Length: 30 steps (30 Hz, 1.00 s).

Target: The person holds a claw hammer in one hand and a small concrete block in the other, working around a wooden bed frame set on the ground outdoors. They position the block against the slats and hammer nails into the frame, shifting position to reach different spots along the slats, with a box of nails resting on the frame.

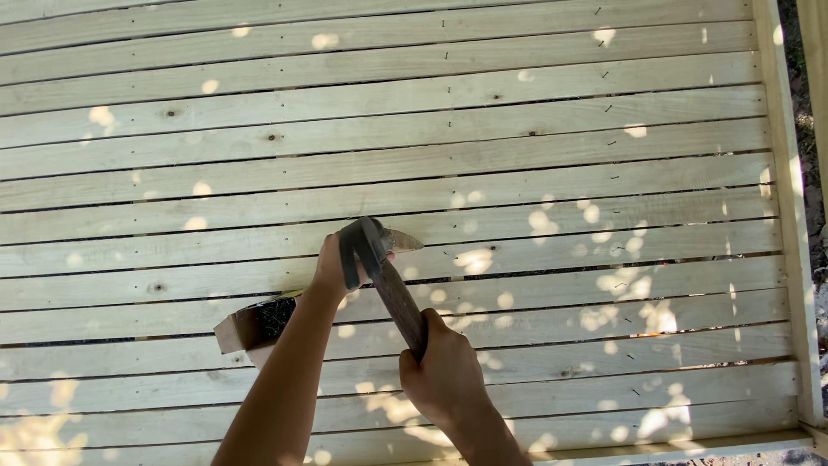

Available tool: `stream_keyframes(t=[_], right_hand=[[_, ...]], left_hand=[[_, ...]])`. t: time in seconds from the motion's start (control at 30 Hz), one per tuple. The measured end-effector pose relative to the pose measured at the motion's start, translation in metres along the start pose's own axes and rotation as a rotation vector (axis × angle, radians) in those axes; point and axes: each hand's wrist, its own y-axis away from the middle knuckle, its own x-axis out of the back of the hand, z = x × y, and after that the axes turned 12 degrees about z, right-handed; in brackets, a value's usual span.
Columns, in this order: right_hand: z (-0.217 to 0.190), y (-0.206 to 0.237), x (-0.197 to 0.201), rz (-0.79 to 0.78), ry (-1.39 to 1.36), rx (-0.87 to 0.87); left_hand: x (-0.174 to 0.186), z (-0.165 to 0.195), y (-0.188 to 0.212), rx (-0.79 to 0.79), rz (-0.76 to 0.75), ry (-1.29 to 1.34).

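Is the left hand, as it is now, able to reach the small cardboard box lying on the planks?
Probably yes. The cardboard box lies right beside the left forearm, with bare planks around it. But the left hand is busy near the hammer head; it would first have to let go.

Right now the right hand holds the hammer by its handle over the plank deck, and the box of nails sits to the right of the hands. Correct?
Not quite: the head view shows the box of nails left of the hands. The right hand does hold the hammer over the plank deck.
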Motion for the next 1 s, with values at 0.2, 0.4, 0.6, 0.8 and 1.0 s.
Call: stream_keyframes(t=[0.2,0.4,0.6,0.8,1.0], right_hand=[[-0.001,0.018,-0.006,0.06,-0.129,0.291],[0.013,-0.001,-0.02,0.018,-0.143,0.034],[0.02,0.006,-0.019,0.057,-0.156,0.174],[0.013,0.002,-0.019,-0.064,-0.007,0.03],[0.023,0.004,-0.015,0.056,-0.029,0.156]], left_hand=[[-0.002,0.01,0.013,0.008,0.191,0.357],[-0.005,0.005,0.005,0.094,-0.003,0.242],[-0.019,-0.003,0.021,0.131,0.065,0.337],[-0.021,-0.001,0.017,0.049,0.06,0.682],[-0.008,0.009,0.023,0.22,-0.06,0.192]])
